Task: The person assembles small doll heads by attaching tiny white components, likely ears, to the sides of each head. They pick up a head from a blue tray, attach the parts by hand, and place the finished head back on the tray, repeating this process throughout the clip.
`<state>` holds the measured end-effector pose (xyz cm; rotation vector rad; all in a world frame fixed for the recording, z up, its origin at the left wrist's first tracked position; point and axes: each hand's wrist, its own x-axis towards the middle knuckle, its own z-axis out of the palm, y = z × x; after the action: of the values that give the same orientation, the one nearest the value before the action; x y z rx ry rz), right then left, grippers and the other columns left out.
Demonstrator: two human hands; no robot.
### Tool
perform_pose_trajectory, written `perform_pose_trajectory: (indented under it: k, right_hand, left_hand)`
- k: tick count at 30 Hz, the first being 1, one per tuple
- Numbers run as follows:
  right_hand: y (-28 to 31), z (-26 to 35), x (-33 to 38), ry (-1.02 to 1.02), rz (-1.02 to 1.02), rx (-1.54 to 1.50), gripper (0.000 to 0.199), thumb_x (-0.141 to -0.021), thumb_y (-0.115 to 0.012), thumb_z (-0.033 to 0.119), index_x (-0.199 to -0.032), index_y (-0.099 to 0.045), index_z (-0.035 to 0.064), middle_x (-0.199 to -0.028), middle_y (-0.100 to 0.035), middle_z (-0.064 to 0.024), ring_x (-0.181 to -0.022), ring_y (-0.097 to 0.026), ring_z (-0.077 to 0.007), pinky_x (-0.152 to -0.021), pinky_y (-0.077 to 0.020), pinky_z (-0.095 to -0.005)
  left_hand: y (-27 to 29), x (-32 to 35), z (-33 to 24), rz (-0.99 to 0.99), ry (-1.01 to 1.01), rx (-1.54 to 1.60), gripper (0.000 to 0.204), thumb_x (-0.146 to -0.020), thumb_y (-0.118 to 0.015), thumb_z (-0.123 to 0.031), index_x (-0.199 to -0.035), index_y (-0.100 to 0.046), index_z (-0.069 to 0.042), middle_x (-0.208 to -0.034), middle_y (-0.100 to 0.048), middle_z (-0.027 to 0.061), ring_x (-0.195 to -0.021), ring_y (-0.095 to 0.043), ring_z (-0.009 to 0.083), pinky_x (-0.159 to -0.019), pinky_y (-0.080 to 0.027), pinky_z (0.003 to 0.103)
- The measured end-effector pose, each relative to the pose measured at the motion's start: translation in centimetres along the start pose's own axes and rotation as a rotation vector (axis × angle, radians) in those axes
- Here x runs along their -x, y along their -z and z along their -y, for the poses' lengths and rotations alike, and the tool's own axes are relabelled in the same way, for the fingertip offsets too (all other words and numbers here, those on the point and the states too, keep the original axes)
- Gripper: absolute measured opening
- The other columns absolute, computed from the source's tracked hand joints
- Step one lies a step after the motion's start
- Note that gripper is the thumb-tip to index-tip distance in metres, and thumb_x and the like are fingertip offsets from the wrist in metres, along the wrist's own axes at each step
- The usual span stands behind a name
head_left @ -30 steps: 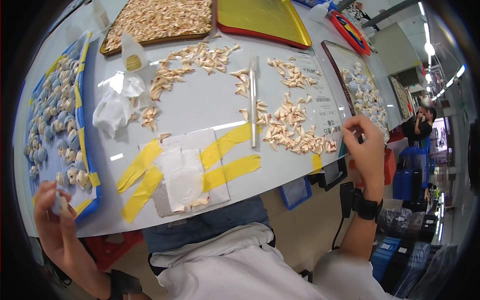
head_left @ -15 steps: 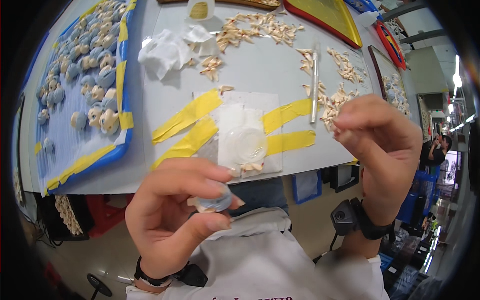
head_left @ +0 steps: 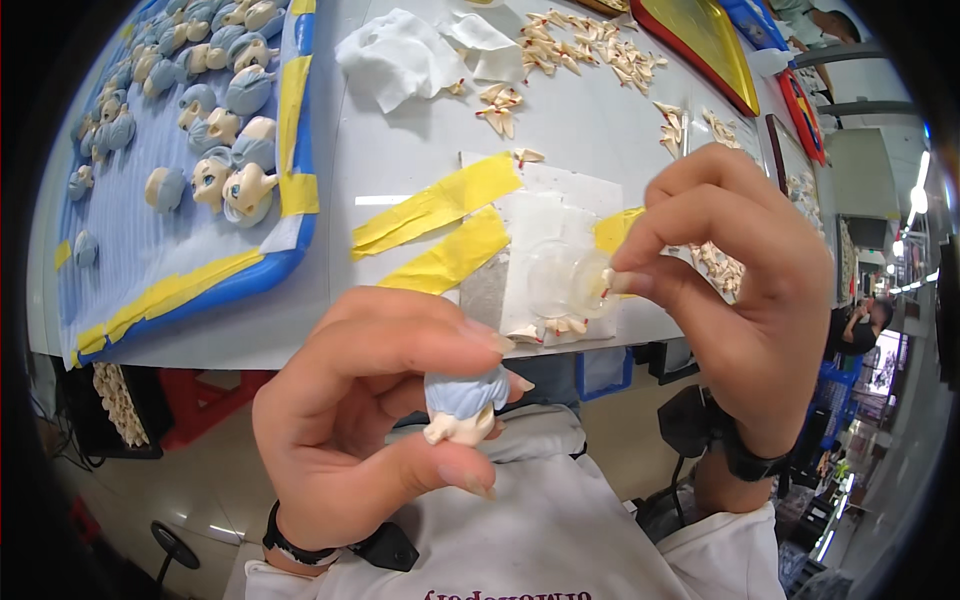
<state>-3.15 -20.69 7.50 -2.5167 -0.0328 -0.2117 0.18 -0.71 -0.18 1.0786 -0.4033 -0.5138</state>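
We count one doll head (head_left: 467,396) in our left hand (head_left: 335,415), one red-tipped cream piece (head_left: 606,284) at our right hand (head_left: 745,260), and two white cloths (head_left: 402,60) on the table (head_left: 400,145). The head has pale-blue hair above cream. Before our shirt (head_left: 540,510), bent left fingers and thumb grip it; right thumb and forefinger, nearly closed, pinch the piece.

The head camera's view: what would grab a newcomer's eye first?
Probably the small doll head with pale-blue hair, pinched in the left hand just below centre. Next comes the blue-rimmed tray at upper left, holding many similar heads. Right of centre, the right hand pinches a tiny cream piece with red on it.
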Motion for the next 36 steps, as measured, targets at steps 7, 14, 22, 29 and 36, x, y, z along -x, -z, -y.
perform_pose_trajectory:
  k: [7,14,22,29,36]
  right_hand:
    - [-0.8,0.5,-0.2,0.014,-0.033,0.058,0.018,-0.053,-0.063,-0.01,-0.067,-0.058,0.0008,-0.071,-0.052,-0.0063,-0.067,-0.05,-0.0161,-0.061,-0.0375,-0.0258]
    - [-1.0,2.9,2.0,-0.118,-0.1,-0.275,0.014,-0.067,-0.066,-0.004,-0.076,-0.058,0.0018,-0.075,-0.047,-0.0066,-0.065,-0.047,-0.0118,-0.06,-0.0386,-0.0213]
    - [-3.0,2.2,4.9,-0.03,-0.098,-0.619,0.02,-0.071,-0.071,0.001,-0.082,-0.055,0.0058,-0.08,-0.046,-0.0085,-0.064,-0.045,-0.0087,-0.058,-0.0363,-0.017]
    - [-3.0,1.1,5.2,0.202,-0.18,-0.372,0.022,-0.066,-0.067,-0.003,-0.079,-0.054,0.0107,-0.073,-0.052,-0.004,-0.061,-0.043,-0.0137,-0.055,-0.0338,-0.0249]
    - [-2.2,0.7,4.7,0.227,-0.14,-0.327,0.021,-0.067,-0.064,-0.004,-0.076,-0.054,0.0114,-0.072,-0.054,-0.0036,-0.061,-0.042,-0.0146,-0.056,-0.0332,-0.0252]
  left_hand:
    - [-0.1,-0.2,0.0,0.036,-0.057,-0.011,0.051,-0.066,-0.077,-0.031,-0.098,-0.052,0.0,-0.097,-0.051,0.0137,-0.075,-0.06,0.0199,-0.055,-0.049,0.021]
    - [-2.0,0.0,-0.9,-0.053,0.058,0.117,0.051,-0.066,-0.079,-0.025,-0.099,-0.049,-0.001,-0.096,-0.051,0.0155,-0.076,-0.059,0.0206,-0.061,-0.05,0.025]
    - [-0.8,-0.6,0.0,0.23,-0.249,-0.191,0.033,-0.073,-0.071,-0.012,-0.096,-0.052,0.002,-0.094,-0.052,0.0184,-0.077,-0.059,0.0226,-0.068,-0.051,0.029]
    - [-2.2,0.0,-0.8,0.268,-0.428,-0.421,0.025,-0.069,-0.065,0.009,-0.093,-0.056,0.005,-0.094,-0.052,0.0231,-0.074,-0.062,0.026,-0.064,-0.053,0.028]
    - [-3.0,-0.1,-0.6,0.166,-0.469,-0.547,0.031,-0.064,-0.074,0.003,-0.09,-0.057,0.003,-0.093,-0.053,0.0218,-0.072,-0.062,0.0259,-0.063,-0.054,0.028]
